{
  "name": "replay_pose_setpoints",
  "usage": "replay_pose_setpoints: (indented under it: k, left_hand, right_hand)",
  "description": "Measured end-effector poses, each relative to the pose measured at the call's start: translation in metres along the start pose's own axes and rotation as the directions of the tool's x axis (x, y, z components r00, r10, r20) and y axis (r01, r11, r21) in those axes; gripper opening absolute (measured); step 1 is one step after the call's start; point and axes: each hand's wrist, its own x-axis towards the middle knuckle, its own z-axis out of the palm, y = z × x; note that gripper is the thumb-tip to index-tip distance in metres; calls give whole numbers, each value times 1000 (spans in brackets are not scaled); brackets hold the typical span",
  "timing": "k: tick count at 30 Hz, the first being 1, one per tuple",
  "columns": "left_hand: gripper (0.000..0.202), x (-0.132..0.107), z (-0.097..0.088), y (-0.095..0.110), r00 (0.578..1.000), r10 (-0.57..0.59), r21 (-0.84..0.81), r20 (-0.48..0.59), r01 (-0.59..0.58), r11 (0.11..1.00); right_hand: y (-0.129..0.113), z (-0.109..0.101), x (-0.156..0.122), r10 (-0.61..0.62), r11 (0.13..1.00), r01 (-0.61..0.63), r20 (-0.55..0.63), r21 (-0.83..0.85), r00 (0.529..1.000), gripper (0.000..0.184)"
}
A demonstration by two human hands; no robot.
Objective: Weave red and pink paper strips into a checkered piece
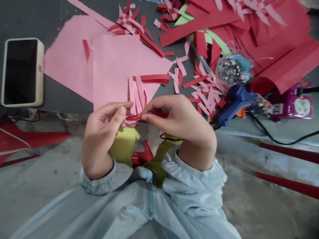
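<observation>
Between my hands, at the table's near edge, is a small weave of pink paper strips [135, 96] with red strips crossing them. My left hand [106, 124] pinches the left side of this weave between thumb and fingertips. From the right, my right hand [179, 116] closes thumb and forefinger on a red paper strip [134, 118] that runs across the pink ones. Another red paper strip [156, 78] sticks out to the right at the upper part of the weave. Beneath and behind lies a large pink paper sheet [113, 63].
A phone [20, 71] in a pale case lies at the left. Red paper sheets [271, 49] and several cut strips cover the right side. A blue glue gun [234, 104], a bead container [233, 69] and a purple power socket [292, 103] with a cord are near the right edge.
</observation>
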Motion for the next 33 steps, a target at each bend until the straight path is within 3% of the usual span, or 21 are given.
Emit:
replay_pose_setpoints:
  k: [17,24,33]
  left_hand:
    - [21,-1,0,1,999,-9,108,-37,13,994]
    - [17,-2,0,3,1000,2,73,-22,-1,997]
    - [17,-3,2,4,999,37,113,-34,-33,993]
  right_hand:
    - [0,4,5,7,1000,-7,-8,26,1000,11]
    - [0,5,3,1,999,-1,-8,51,1000,10]
    - [-2,7,5,51,994,-42,-80,104,995,6]
